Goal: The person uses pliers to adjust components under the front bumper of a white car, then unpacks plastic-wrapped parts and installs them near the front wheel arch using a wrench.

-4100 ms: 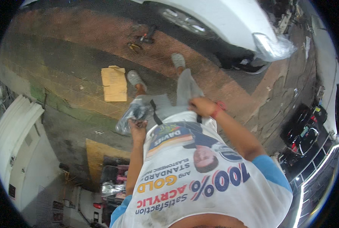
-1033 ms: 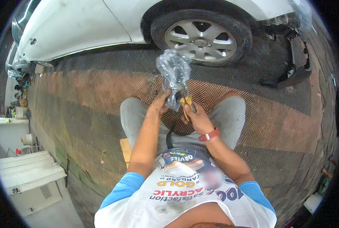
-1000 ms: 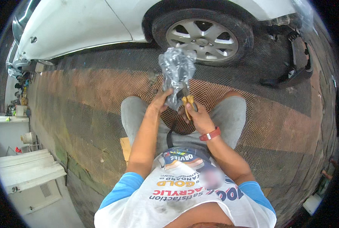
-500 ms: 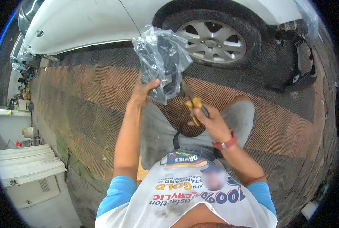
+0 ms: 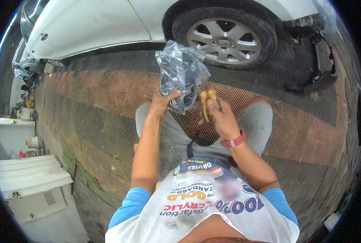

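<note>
My left hand (image 5: 163, 103) grips the lower end of a clear plastic bag (image 5: 182, 69), thumb on its near side. A dark part shows through the crumpled film, but its shape is too covered to name. In my right hand (image 5: 224, 120) is a pair of pliers (image 5: 208, 101) with yellow and black handles. The jaws are smeared and point up beside the bag's right edge; whether they touch the film I cannot tell.
Ahead stands a white car with a spoked front wheel (image 5: 225, 42). A loose black bumper-like piece (image 5: 324, 67) lies at the right. The floor has ribbed brown and black tiles (image 5: 95, 97). White cabinets (image 5: 32, 178) stand at the left.
My left hand and the bag have shifted right and a little down. The pliers now point more upright, closer to the bag, with the right hand raised slightly.
</note>
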A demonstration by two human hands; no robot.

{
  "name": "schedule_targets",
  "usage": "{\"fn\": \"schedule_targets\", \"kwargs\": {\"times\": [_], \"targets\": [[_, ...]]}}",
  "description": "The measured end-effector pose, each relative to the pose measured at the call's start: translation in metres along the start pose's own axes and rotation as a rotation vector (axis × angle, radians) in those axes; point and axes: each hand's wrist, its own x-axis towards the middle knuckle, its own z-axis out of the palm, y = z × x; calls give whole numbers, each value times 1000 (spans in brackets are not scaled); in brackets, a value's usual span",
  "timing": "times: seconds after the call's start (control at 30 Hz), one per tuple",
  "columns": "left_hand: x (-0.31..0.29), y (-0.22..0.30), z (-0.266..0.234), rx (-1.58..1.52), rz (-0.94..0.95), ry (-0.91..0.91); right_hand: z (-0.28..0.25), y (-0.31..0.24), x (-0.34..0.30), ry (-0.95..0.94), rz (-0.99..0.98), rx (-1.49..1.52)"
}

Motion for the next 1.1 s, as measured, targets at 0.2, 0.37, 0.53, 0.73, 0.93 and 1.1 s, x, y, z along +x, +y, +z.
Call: {"fn": "schedule_targets", "kwargs": {"times": [0.2, 0.37, 0.53, 0.73, 0.93, 1.1], "targets": [[3, -53, -18, -576, -210, 13, -96, 128, 88, 468, 278, -519], [-9, -50, 4, -527, -218, -28, -139, 215, 133, 608, 165, -803], [-12, -57, 1, -525, -269, -108, -24, 52, 88, 62, 2, -126], [-1, -42, 32, 218, -46, -96, -40, 51, 108, 7, -109, -592], [9, -51, 1, -10, -330, 35, -60, 43, 102, 203, 149, 171], [6, -48, 6, -198, -264, 45, -101, 55, 118, 325, 212, 154]]}}
